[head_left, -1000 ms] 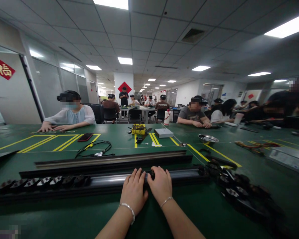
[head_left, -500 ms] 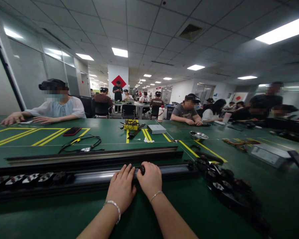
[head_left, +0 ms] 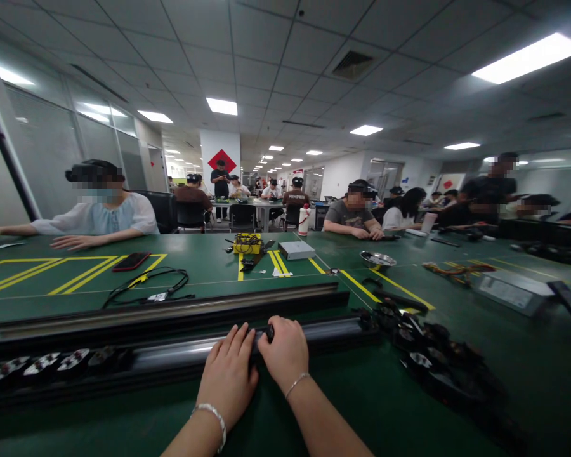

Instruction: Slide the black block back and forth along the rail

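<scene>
A long rail with black edges and a shiny grey middle [head_left: 171,353] lies across the table in front of me. My left hand [head_left: 228,374] rests on it, fingers stretched out flat across the top. Beside it, my right hand [head_left: 288,352] is curled with thumb and fingers round a small black part [head_left: 269,332] at the rail; most of that part is hidden. Several black modules with silver faces [head_left: 42,365] sit in a row along the rail's left end. More such black pieces [head_left: 421,362] lie heaped past its right end.
Behind the rail lies another long rail [head_left: 171,308]. Further back are a black cable [head_left: 145,285], a phone [head_left: 131,261], a yellow box wound with wire [head_left: 247,243], a grey metal box [head_left: 297,249], a metal bowl [head_left: 378,258] and a larger metal box [head_left: 512,292]. Other people sit around.
The view has shifted slightly. Both hands keep their places on the rail, with the right still round the small black part. The person at left has moved an arm outward.
</scene>
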